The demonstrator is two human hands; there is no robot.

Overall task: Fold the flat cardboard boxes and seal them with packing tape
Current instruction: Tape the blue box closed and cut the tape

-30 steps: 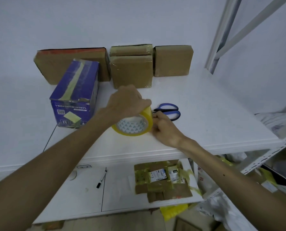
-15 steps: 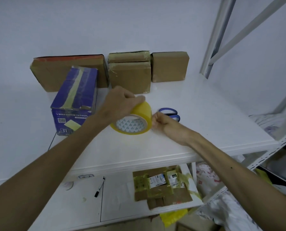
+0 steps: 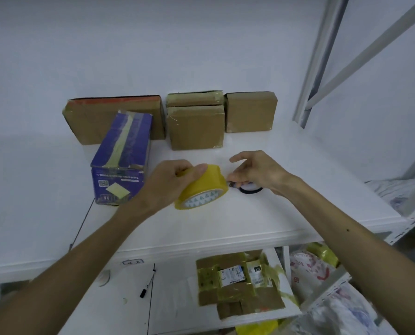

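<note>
Gripping tape roll [image 3: 202,187], left hand [image 3: 170,182]

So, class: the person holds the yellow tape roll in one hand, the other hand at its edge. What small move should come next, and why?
Probably pinch the loose tape end with the right hand and peel it off. The left hand grips the tape roll steady, the right fingertips sit at its rim, and no strip is drawn out yet.

Left hand [image 3: 167,182] grips tape roll [image 3: 202,187]; right hand [image 3: 257,171] picks its edge.
</note>
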